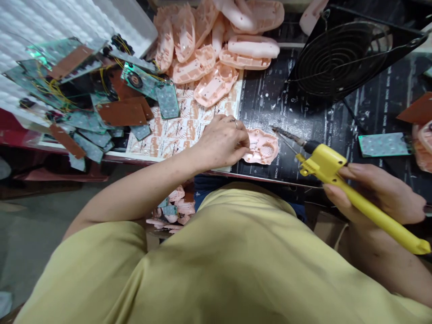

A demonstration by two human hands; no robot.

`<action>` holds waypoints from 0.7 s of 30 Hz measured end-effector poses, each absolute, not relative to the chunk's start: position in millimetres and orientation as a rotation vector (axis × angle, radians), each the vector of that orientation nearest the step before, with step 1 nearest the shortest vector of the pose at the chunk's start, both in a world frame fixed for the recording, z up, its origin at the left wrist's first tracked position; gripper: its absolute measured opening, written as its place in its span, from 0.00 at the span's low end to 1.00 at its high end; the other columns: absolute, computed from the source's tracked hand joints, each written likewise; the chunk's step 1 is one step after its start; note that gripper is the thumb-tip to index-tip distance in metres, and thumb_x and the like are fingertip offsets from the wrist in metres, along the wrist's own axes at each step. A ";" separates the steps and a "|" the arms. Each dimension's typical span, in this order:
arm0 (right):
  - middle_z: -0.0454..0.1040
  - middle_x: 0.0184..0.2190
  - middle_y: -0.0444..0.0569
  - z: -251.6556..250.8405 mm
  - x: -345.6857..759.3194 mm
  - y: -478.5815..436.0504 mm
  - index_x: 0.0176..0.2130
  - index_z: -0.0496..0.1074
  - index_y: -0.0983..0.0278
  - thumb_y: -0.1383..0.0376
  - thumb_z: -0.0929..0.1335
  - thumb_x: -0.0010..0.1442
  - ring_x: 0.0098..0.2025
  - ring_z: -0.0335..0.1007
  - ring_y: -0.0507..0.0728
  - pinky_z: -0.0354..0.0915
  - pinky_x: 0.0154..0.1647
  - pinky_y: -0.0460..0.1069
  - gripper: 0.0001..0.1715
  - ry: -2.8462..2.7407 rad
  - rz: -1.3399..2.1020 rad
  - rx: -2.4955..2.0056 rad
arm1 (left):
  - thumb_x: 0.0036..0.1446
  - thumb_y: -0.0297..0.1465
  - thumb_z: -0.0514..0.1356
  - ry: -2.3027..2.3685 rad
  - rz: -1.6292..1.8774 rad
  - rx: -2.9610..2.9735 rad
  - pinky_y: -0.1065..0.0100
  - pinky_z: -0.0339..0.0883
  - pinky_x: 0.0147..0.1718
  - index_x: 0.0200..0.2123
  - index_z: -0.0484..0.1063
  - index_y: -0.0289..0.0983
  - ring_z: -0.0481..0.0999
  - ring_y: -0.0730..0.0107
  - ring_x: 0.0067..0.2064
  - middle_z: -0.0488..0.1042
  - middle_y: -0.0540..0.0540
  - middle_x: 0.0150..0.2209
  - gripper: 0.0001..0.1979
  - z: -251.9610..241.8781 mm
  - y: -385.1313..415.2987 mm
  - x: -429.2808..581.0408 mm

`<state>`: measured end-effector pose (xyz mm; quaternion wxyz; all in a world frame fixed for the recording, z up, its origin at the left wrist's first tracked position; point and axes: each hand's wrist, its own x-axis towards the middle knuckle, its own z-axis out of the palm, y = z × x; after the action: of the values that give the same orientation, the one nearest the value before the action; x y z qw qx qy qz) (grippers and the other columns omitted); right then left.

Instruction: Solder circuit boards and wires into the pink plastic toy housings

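In front of me a pink plastic shell (264,153) with a round speaker grille lies on the black bench surface. The curled fingers of my left hand (223,140) close over its left end; the fingertips are partly hidden. A yellow soldering iron (329,164) with a trigger-style body is gripped in my right hand (388,191), with thumb and fingers around the handle. Its dark tip and a thin metal feed tube point left, just above and right of the shell, apart from it.
A pile of green and brown circuit boards (123,111) with yellow wires stands at left, beside a white foam tray (111,20). Several pink shells (216,83) are heaped at the back. A black fan (340,58) stands back right; a single circuit board (384,145) lies at right.
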<state>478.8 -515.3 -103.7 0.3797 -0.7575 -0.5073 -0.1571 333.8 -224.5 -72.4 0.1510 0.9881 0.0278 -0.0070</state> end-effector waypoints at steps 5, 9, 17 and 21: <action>0.82 0.39 0.48 -116.5 482.4 -514.4 0.61 0.69 0.56 0.61 0.77 0.55 0.34 0.81 0.59 0.79 0.36 0.52 0.36 -1.277 -0.556 -1.862 | 0.63 0.47 0.57 -0.043 0.183 2.844 0.47 0.59 0.61 0.62 0.66 0.39 0.66 0.48 0.61 0.69 0.39 0.60 0.29 -78.4 -217.1 322.5; 0.82 0.38 0.48 -121.9 487.8 -516.4 0.57 0.72 0.58 0.62 0.77 0.53 0.33 0.81 0.58 0.79 0.35 0.49 0.33 -1.306 -0.632 -1.781 | 0.60 0.57 0.56 -0.168 0.192 2.789 0.45 0.52 0.66 0.69 0.55 0.39 0.56 0.44 0.69 0.57 0.35 0.69 0.42 -89.8 -207.9 315.4; 0.82 0.43 0.50 -112.6 478.1 -512.5 0.59 0.71 0.59 0.63 0.76 0.54 0.32 0.80 0.57 0.78 0.30 0.47 0.34 -1.314 -0.586 -1.773 | 0.64 0.41 0.56 0.067 0.303 2.752 0.47 0.56 0.63 0.46 0.75 0.39 0.65 0.52 0.64 0.72 0.42 0.59 0.15 -85.8 -223.0 329.8; 0.82 0.37 0.48 -112.8 480.7 -513.5 0.59 0.72 0.59 0.64 0.77 0.54 0.28 0.79 0.56 0.77 0.28 0.46 0.34 -1.398 -0.657 -1.743 | 0.62 0.32 0.56 0.152 0.261 2.732 0.49 0.56 0.61 0.38 0.77 0.38 0.70 0.55 0.59 0.77 0.44 0.52 0.10 -86.8 -228.7 335.5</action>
<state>480.7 -513.5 -112.8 0.3953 -0.6875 -0.5513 -0.2591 335.5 -228.7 -86.8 0.1950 0.9749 0.0542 0.0933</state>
